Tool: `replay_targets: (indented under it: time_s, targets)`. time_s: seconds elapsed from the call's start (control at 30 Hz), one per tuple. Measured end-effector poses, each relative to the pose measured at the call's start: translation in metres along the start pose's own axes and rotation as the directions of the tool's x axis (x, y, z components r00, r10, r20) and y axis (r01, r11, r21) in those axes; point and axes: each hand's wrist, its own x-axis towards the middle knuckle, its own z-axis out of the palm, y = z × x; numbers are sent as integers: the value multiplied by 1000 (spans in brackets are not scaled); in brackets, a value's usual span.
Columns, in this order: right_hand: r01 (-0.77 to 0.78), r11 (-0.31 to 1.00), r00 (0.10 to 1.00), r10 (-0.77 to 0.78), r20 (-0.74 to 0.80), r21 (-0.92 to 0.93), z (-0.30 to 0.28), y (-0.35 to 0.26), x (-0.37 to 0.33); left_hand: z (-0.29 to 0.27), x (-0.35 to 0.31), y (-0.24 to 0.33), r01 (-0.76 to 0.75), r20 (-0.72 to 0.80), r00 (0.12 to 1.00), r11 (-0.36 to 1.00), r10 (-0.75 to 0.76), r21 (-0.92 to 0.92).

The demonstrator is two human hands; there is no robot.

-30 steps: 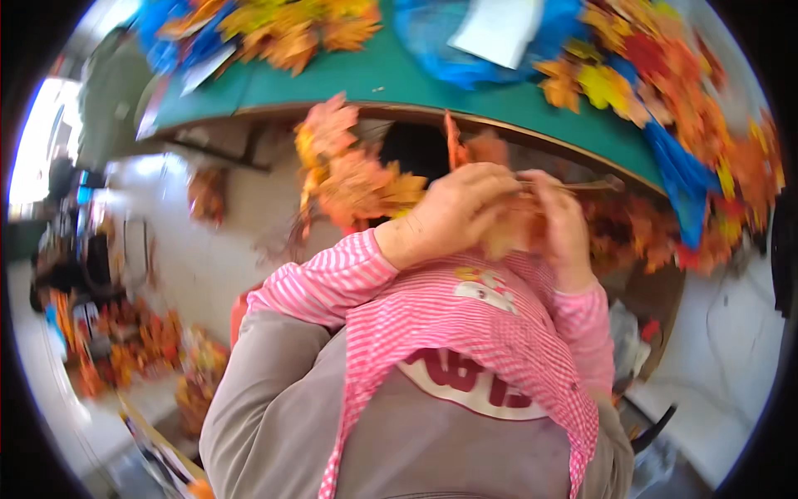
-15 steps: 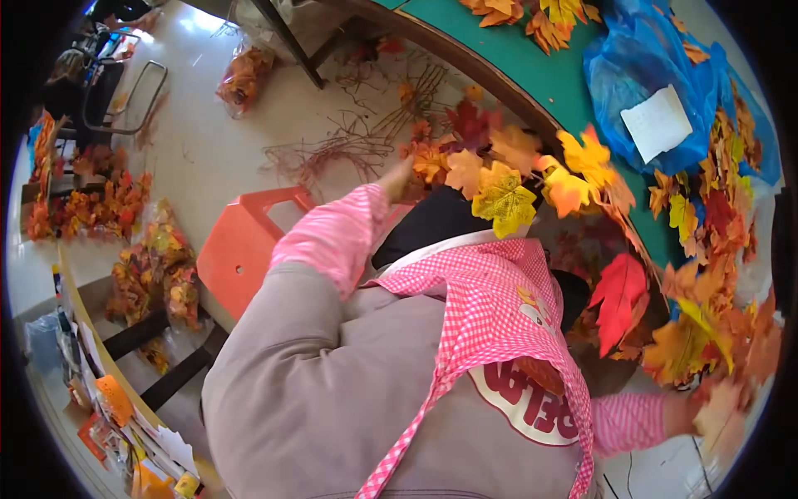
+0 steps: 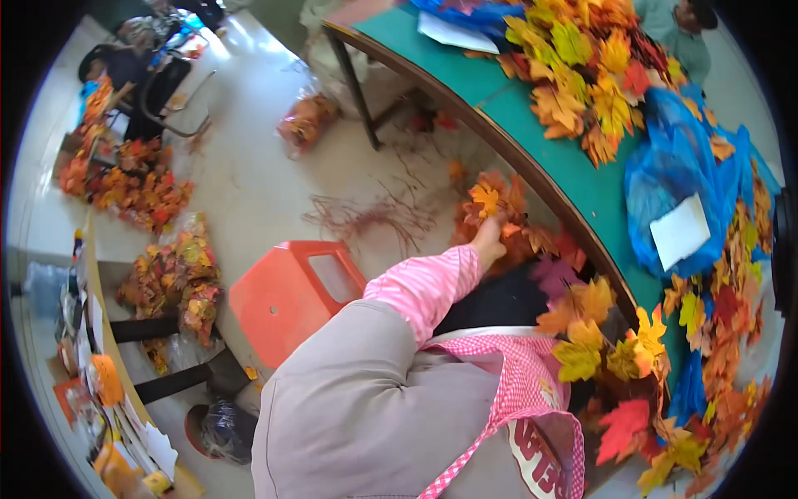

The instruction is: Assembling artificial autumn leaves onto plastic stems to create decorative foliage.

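Note:
My left hand (image 3: 489, 239), below a pink striped cuff, is closed round one end of an artificial maple-leaf garland (image 3: 582, 337). Orange leaves bunch about the fingers. From there the garland runs over my lap toward the lower right, with yellow, orange, mauve and red leaves along it. A large red leaf (image 3: 622, 429) hangs near its lower part. My right hand is not visible; my body and the leaves cover the lower right, where it was earlier. A pink checked apron (image 3: 524, 366) lies over my front.
A green-topped table (image 3: 465, 83) curves along my right, with a leaf pile (image 3: 582, 66), blue plastic bags (image 3: 657, 191) and a white card (image 3: 680, 234). An orange stool (image 3: 278, 303) stands left. Brown stems (image 3: 370, 220) and bagged leaves (image 3: 307, 123) lie on the floor. People sit or stand farther off.
My view has shifted, so the table and stool appear farther right and lower. My left hand has moved rightward, still holding the garland. My right hand has gone out of sight.

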Motion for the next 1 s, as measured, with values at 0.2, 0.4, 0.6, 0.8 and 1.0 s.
replay_targets:
  time_s: [0.2,0.4,0.6,0.8,1.0]
  targets:
    - [-232,727,943,330,32,-646,36,88,27,51,-152,45,-524,303,816,851,493,25]
    - [257,781,842,108,528,-570,146,27,40,76,-240,-14,-804,833,424,571,355,165]
    - [431,888,618,-161,769,-160,300,-20,30,98,-254,-70,-894,842,270,202,-468,399]
    - [579,731,515,16,857,-361,365,124,19,93,-225,-65,-845,362,284,-54,-888,531]
    - [340,914,618,-40,785,-221,359,142,16,39,-204,44,-106,257,865,344,-430,933]
